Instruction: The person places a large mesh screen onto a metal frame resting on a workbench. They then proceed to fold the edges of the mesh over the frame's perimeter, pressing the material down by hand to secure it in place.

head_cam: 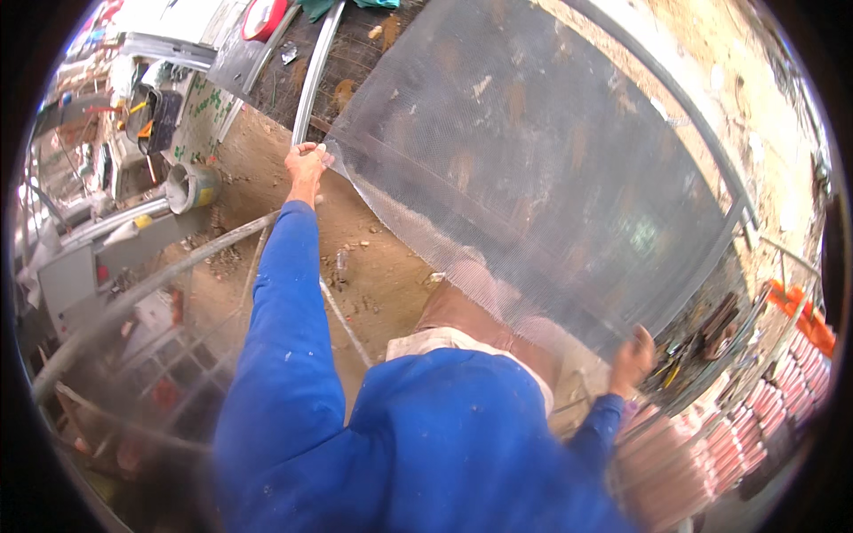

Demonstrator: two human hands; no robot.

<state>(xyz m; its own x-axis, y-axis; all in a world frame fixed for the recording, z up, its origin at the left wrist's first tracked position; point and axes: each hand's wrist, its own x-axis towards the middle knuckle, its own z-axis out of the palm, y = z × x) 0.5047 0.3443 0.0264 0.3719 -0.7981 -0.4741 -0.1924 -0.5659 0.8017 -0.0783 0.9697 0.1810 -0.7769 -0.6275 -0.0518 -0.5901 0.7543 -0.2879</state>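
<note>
A large sheet of fine mesh (pixel 466 166) lies over a dark, stained board and hangs down past its near edge, in front of my legs. My left hand (pixel 308 162) pinches the sheet's left near corner between thumb and fingers, beside the end of a pale metal profile (pixel 318 73). At the sheet's right near corner is my right hand (pixel 632 363), blurred, with its fingers curled at the mesh edge; whether they grip it cannot be told. Both forearms are in blue sleeves.
Left of me stand a dirty bucket (pixel 193 188) and a metal rail (pixel 193 260). A red roll of tape (pixel 263 18) lies at the top. Tools and metal bars (pixel 720 333) lie at right, near stacked reddish bricks or blocks (pixel 733 433) and orange cloth (pixel 803 316).
</note>
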